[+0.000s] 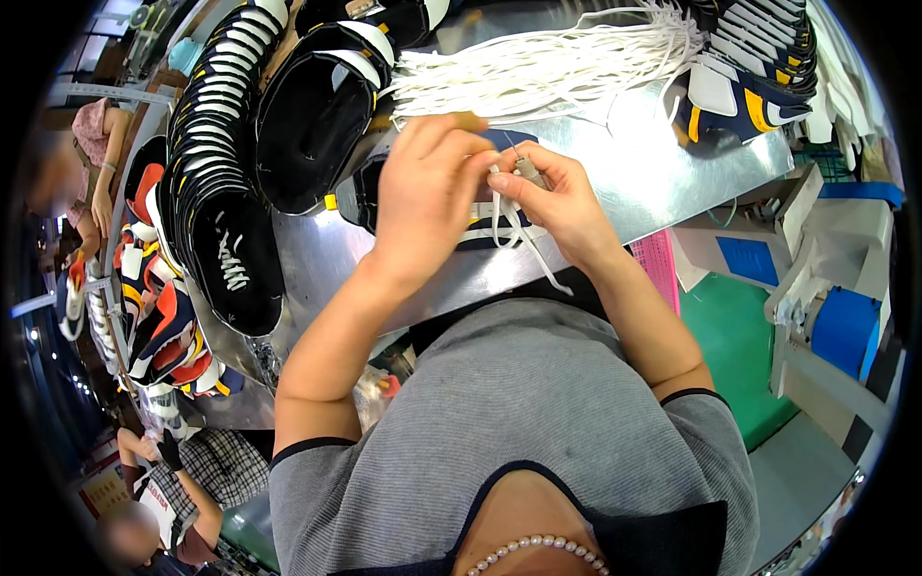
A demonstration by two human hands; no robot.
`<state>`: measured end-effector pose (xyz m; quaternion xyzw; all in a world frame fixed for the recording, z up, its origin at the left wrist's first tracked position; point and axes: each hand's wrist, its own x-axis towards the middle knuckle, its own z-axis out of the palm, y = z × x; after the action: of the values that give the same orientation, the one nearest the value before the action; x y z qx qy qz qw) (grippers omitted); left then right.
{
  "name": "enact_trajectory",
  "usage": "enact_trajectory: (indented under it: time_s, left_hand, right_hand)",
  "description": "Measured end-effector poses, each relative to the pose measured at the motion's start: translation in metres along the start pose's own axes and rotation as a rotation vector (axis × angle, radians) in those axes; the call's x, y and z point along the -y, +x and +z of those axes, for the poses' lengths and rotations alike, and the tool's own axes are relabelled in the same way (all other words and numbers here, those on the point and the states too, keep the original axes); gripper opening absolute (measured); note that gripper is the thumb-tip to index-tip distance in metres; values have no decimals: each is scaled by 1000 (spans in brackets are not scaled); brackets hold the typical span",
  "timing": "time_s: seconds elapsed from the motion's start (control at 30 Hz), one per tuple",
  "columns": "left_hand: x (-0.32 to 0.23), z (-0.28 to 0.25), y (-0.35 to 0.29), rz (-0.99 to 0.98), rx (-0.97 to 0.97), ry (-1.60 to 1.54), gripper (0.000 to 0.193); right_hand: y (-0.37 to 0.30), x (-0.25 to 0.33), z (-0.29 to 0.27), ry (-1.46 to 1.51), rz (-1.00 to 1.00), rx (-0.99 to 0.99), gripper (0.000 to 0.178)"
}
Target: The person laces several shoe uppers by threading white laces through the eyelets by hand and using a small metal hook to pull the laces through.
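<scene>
My right hand [562,197] is closed around a small tool with a thin metal needle and a short grey handle [528,171], its point tilted up toward the left. A white shoelace [514,230] hangs in loops below both hands. My left hand [429,187], slightly blurred, pinches its fingertips at the upper end of the lace, close to the needle. Under the hands, partly hidden, lies a dark navy shoe upper [471,235] with white and yellow parts on the metal table [327,259].
A pile of white laces [547,72] lies along the back. Stacked dark shoe uppers [226,144] curve down the left side; more uppers [749,86] stand at the back right. A pink basket [658,269] and a grey-and-blue machine [836,307] stand to the right. Two people are at the left.
</scene>
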<state>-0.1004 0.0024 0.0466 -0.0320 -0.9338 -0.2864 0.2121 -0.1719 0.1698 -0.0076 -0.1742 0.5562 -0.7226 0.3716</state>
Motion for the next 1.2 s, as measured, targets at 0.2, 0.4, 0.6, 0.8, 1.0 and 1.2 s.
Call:
enact_trajectory:
  time_s: [0.2, 0.4, 0.6, 0.8, 1.0, 1.2]
  left_hand:
    - [11, -33, -38, -408, 283, -135, 24]
    - [25, -18, -27, -875, 617, -472, 57]
    - [31, 10, -9, -1112, 379, -828, 41]
    - [23, 32, -22, -896, 132, -568, 17]
    - [16, 31, -21, -902, 95, -627, 16]
    - [12, 31, -22, -880, 84, -595, 16]
  right_hand:
    - [9, -10, 4, -128, -22, -198, 27]
    - [8, -9, 9, -328, 18, -258, 43]
    - [10, -11, 7, -559, -23, -295, 48]
    - [9, -14, 6, -691, -30, -243, 48]
    - [8, -12, 5, -738, -44, -209, 46]
    - [-7, -6, -3, -624, -161, -169, 32]
